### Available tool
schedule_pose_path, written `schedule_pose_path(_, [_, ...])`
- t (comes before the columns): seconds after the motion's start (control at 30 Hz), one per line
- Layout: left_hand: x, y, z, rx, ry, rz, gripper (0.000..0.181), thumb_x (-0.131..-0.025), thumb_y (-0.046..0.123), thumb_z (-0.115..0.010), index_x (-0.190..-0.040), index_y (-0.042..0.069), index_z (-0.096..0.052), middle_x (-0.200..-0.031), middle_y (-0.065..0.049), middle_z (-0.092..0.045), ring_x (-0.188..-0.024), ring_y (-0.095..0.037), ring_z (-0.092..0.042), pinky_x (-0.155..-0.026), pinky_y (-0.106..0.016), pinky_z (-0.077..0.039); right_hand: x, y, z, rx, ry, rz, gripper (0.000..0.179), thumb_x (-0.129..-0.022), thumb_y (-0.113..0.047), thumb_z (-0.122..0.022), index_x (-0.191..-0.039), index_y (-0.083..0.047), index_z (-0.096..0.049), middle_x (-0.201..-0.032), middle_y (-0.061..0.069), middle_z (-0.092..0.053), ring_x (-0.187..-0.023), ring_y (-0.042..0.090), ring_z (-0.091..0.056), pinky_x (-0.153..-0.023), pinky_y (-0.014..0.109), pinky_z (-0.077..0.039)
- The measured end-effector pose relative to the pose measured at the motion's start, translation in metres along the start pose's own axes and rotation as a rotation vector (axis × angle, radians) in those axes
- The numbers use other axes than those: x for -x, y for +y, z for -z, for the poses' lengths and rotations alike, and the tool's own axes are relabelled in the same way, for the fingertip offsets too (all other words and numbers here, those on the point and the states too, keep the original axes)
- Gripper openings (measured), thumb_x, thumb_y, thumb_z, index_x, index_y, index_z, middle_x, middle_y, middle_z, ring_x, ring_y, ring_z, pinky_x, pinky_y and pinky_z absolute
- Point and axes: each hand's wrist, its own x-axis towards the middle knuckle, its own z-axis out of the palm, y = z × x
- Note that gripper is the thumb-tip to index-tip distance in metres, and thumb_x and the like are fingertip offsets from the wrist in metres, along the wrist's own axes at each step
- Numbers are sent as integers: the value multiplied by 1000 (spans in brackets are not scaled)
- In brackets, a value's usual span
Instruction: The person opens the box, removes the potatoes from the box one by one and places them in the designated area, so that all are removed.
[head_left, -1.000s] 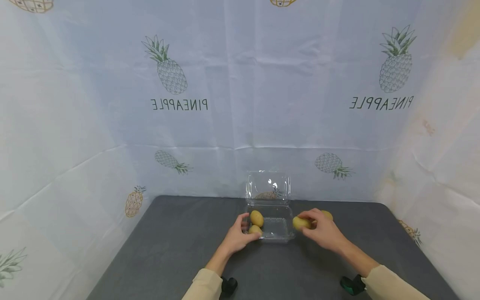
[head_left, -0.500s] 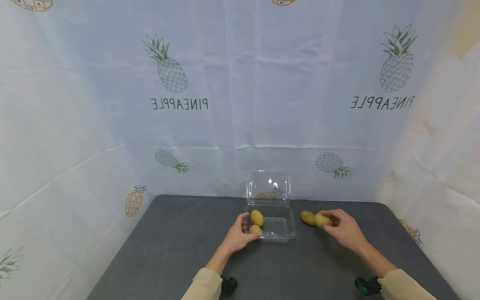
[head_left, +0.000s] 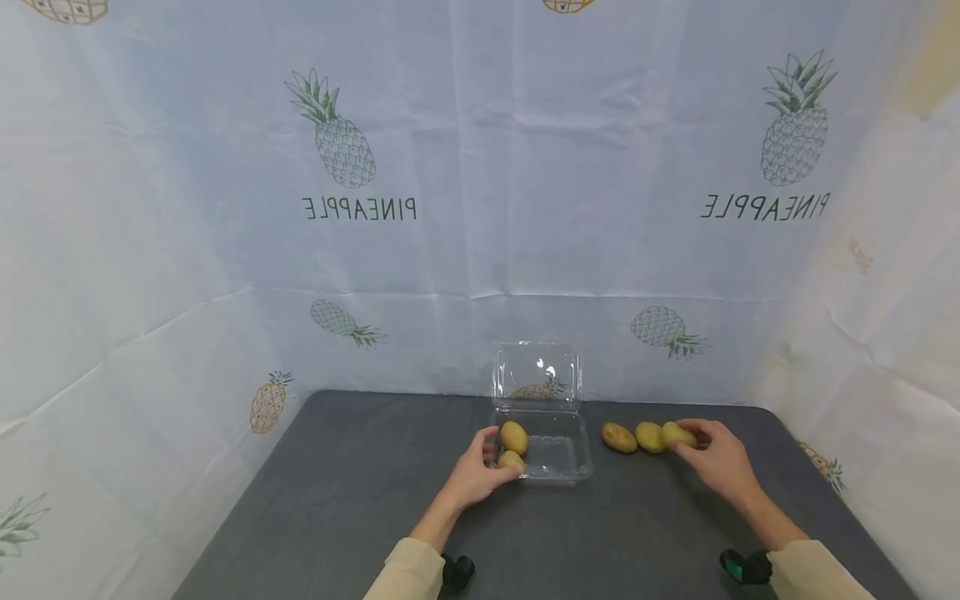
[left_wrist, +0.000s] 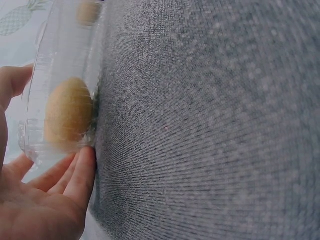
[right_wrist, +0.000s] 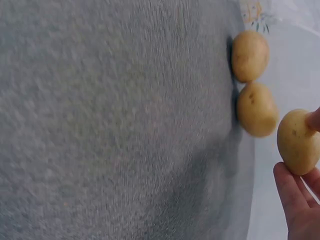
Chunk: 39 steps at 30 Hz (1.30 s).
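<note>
An open clear plastic container (head_left: 555, 479) stands on the dark table with its hinged lid (head_left: 537, 367) raised at the back. Two potatoes, one behind (head_left: 514, 437) and one in front (head_left: 512, 460), lie along its left side. My left hand (head_left: 476, 479) grips that side, thumb at the front rim; the left wrist view shows the fingers (left_wrist: 80, 180) low against the wall. On the right, my right hand (head_left: 716, 458) pinches a potato (right_wrist: 296, 142) between thumb and fingers, above the table. To its left, two more potatoes (head_left: 618, 437) (head_left: 649, 437) lie in a row.
The grey table (head_left: 360, 500) ends at the back against a white cloth (head_left: 465, 167) printed with pineapples. More cloth hangs at the left and right sides. Black straps sit at both wrists.
My right hand has moved rightward with the potato, away from the container, and both potatoes lying on the table have come into full view. The left hand and container have stayed put.
</note>
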Motion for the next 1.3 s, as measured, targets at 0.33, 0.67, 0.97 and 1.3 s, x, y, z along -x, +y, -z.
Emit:
schedule_pose_path(0.33, [-1, 0, -1, -2, 5, 1, 86, -85, 35, -83, -153, 8, -38, -134, -21, -57, -123, -38, -57, -94, -58, -49, -11, 19, 0, 35, -46, -94, 43, -97, -20, -68, -126, 11, -61, -114, 31, -62, -97, 43, -61, -75, 51, -51])
schedule_pose_path(0.67, [0, 1, -1, 16, -13, 5, 86, -85, 35, -82, -154, 10, -38, -134, -20, -57, -125, -37, -56, -95, -56, -49, -17, 22, -6, 91, -135, -139, 44, -97, -17, -67, -126, 15, -58, -115, 37, -60, -102, 49, -59, -79, 58, -49])
schedule_pose_path(0.97, [0, 2, -1, 7, 0, 10, 85, -85, 35, -83, -153, 9, -39, -133, -20, -57, -123, -38, -57, -94, -57, -49, -19, 20, -2, 109, -173, -131, 43, -97, -15, -64, -127, 15, -57, -118, 36, -59, -104, 50, -58, -79, 58, -50])
schedule_pose_path(1.3, [0, 4, 0, 7, 3, 0, 84, -85, 32, -82, -153, 8, -39, -133, -23, -57, -124, -39, -57, -96, -57, -48, -21, -11, 9, 77, -149, -51, 36, -100, -12, -60, -127, 11, -60, -124, 34, -57, -109, 50, -57, -81, 58, -50])
